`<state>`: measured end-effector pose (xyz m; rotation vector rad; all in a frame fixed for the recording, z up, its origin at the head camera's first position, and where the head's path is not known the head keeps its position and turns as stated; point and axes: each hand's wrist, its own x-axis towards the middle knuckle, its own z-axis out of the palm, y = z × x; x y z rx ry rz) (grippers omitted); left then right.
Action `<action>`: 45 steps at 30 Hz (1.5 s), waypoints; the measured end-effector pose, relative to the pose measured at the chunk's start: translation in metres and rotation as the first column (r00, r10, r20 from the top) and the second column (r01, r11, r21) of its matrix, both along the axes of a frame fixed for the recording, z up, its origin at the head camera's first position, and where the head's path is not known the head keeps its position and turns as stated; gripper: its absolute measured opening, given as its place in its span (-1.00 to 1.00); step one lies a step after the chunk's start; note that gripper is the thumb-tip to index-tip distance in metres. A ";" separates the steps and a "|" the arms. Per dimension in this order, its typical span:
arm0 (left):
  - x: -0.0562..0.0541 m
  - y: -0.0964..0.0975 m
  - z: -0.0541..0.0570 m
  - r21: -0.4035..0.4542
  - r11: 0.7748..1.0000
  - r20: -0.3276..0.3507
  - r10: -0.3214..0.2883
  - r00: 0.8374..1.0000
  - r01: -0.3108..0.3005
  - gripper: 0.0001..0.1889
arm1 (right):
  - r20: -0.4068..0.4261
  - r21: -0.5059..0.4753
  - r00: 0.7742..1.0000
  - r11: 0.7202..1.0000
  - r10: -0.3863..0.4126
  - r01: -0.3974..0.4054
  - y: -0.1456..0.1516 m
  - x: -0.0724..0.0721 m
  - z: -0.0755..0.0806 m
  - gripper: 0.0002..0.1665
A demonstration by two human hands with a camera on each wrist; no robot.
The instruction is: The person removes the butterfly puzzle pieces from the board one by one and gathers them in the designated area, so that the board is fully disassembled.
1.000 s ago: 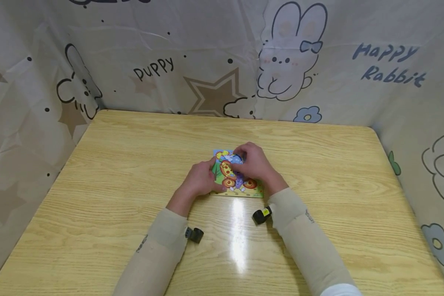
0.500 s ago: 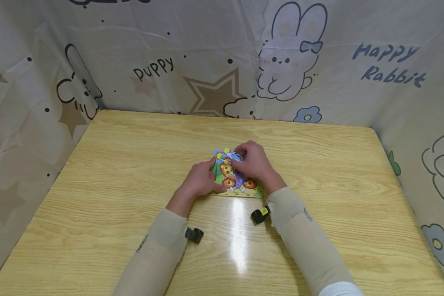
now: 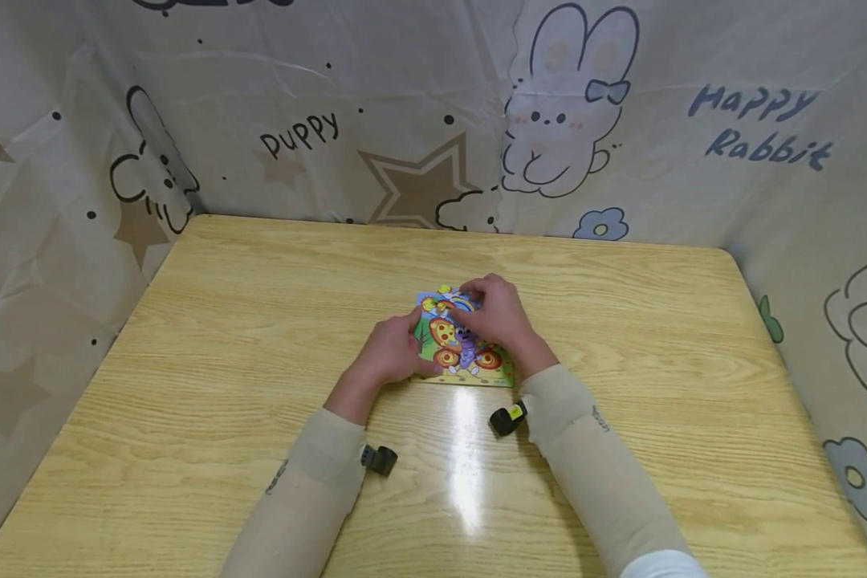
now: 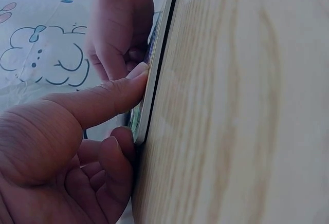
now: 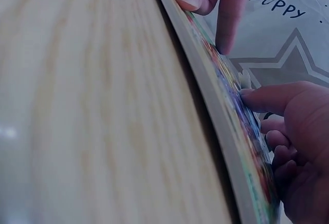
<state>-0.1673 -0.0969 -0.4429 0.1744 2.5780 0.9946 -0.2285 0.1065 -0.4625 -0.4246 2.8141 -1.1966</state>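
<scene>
Brightly coloured, flat butterfly board.

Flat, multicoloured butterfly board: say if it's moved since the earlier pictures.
No: the butterfly board keeps its place relative to the far edge of the yellow wood-grain table.

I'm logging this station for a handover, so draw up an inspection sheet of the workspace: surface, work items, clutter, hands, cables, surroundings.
Surface: wood-grain table, with a streak of glare on the near side of the board.
Work items: butterfly picture board lying on the table; a piece with yellow tips seems raised near its far edge.
Clutter: nothing seen; the left wrist camera and right wrist camera are worn.
Hands: left hand holds the board's left edge; right hand, over its far right part, appears to pinch the raised piece.
Cables: nothing seen.
Surroundings: pale cloth with cartoon prints behind the table and at both sides.
</scene>
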 end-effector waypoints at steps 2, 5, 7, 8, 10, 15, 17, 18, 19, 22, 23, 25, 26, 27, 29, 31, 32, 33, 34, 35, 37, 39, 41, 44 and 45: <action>0.000 0.000 0.000 -0.003 1.000 0.003 -0.001 1.000 0.001 0.18 | 0.021 -0.006 1.000 1.000 -0.009 0.009 0.000 0.000 0.000 -0.47; 0.000 0.001 0.001 -0.006 1.000 0.003 -0.001 1.000 0.001 0.18 | 0.059 -0.016 0.998 0.999 -0.028 0.029 -0.001 -0.001 0.000 -0.46; 0.000 0.001 0.001 -0.001 1.000 0.007 0.004 1.000 -0.004 0.18 | 0.084 -0.023 0.996 0.999 -0.040 0.042 -0.002 -0.001 0.000 -0.46; 0.000 0.001 0.001 0.000 1.000 0.007 0.004 1.000 -0.004 0.18 | 0.095 -0.027 0.994 0.998 -0.046 0.048 -0.003 -0.001 0.000 -0.47; 0.000 0.001 0.000 0.003 1.000 0.008 0.005 1.000 -0.005 0.17 | 0.114 -0.044 0.992 0.997 -0.057 0.062 -0.004 0.000 0.001 -0.47; 0.000 0.002 0.000 0.008 1.000 0.014 0.002 1.000 -0.002 0.18 | 0.107 -0.116 0.992 0.990 -0.070 0.082 -0.004 0.005 -0.001 -0.47; 0.001 0.002 0.000 0.003 1.000 0.012 -0.002 1.000 0.002 0.18 | 0.093 -0.154 0.993 0.984 -0.072 0.085 -0.003 0.007 -0.002 -0.48; 0.001 0.002 -0.001 0.000 1.000 0.007 -0.006 1.000 0.006 0.18 | 0.085 -0.172 0.994 0.981 -0.072 0.086 -0.002 0.008 -0.003 -0.48; 0.001 0.002 -0.001 -0.002 1.000 0.005 -0.009 1.000 0.009 0.18 | 0.079 -0.191 0.994 0.978 -0.074 0.088 -0.002 0.009 -0.003 -0.48; 0.001 0.002 0.000 0.000 1.000 0.003 -0.012 1.000 0.012 0.17 | 0.058 -0.234 0.995 0.968 -0.080 0.091 0.000 0.011 -0.003 -0.49; 0.002 0.002 0.000 0.012 1.000 0.016 -0.007 1.000 0.007 0.17 | 0.048 -0.247 0.996 0.965 -0.080 0.090 0.001 0.011 -0.003 -0.49; 0.002 0.002 0.000 0.040 0.999 0.041 0.000 0.999 -0.002 0.16 | 0.026 -0.269 0.996 0.960 -0.081 0.085 0.003 0.011 -0.003 -0.50; 0.003 0.003 0.001 0.053 0.999 0.055 0.004 0.998 -0.007 0.15 | 0.014 -0.277 0.997 0.958 -0.081 0.082 0.004 0.011 -0.003 -0.51; 0.003 0.003 0.001 0.064 0.998 0.067 0.008 0.998 -0.013 0.15 | 0.000 -0.282 0.997 0.956 -0.079 0.076 0.005 0.011 -0.004 -0.52; 0.003 0.003 0.002 0.087 0.996 0.088 0.012 0.996 -0.020 0.15 | -0.018 -0.286 0.997 0.956 -0.075 0.066 0.007 0.011 -0.003 -0.52; 0.004 0.003 0.003 0.095 0.995 0.092 0.015 0.996 -0.024 0.14 | -0.025 -0.291 0.997 0.955 -0.075 0.064 0.009 0.011 -0.001 -0.53; 0.004 0.003 0.003 0.096 0.995 0.094 0.018 0.995 -0.027 0.13 | -0.024 -0.292 0.997 0.954 -0.076 0.066 0.010 0.011 -0.001 -0.53; 0.004 0.003 0.003 0.097 0.995 0.095 0.019 0.995 -0.028 0.13 | -0.018 -0.294 0.997 0.953 -0.076 0.067 0.012 0.012 0.000 -0.53; 0.004 0.003 0.003 0.098 0.995 0.095 0.021 0.995 -0.030 0.13 | -0.011 -0.295 0.997 0.953 -0.077 0.070 0.013 0.012 0.000 -0.53; 0.004 0.003 0.003 0.098 0.995 0.099 0.023 0.995 -0.033 0.13 | -0.007 -0.299 0.997 0.951 -0.078 0.072 0.014 0.012 0.001 -0.53; 0.004 0.003 0.003 0.097 0.995 0.107 0.026 0.994 -0.036 0.13 | 0.005 -0.299 0.997 0.951 -0.080 0.078 0.017 0.012 0.001 -0.53; 0.004 0.003 0.004 0.096 0.995 0.114 0.025 0.993 -0.036 0.13 | 0.013 -0.300 0.996 0.950 -0.083 0.083 0.019 0.012 0.003 -0.51; 0.004 0.003 0.003 0.098 0.994 0.122 0.024 0.992 -0.036 0.14 | 0.021 -0.307 0.996 0.948 -0.085 0.087 0.023 0.013 0.004 -0.50; 0.004 0.003 0.003 0.100 0.994 0.116 0.020 0.993 -0.032 0.13 | 0.029 -0.312 0.996 0.946 -0.081 0.086 0.028 0.014 0.007 -0.50; 0.004 0.003 0.003 0.099 0.995 0.109 0.019 0.994 -0.030 0.13 | 0.028 -0.314 0.996 0.946 -0.079 0.084 0.030 0.015 0.008 -0.51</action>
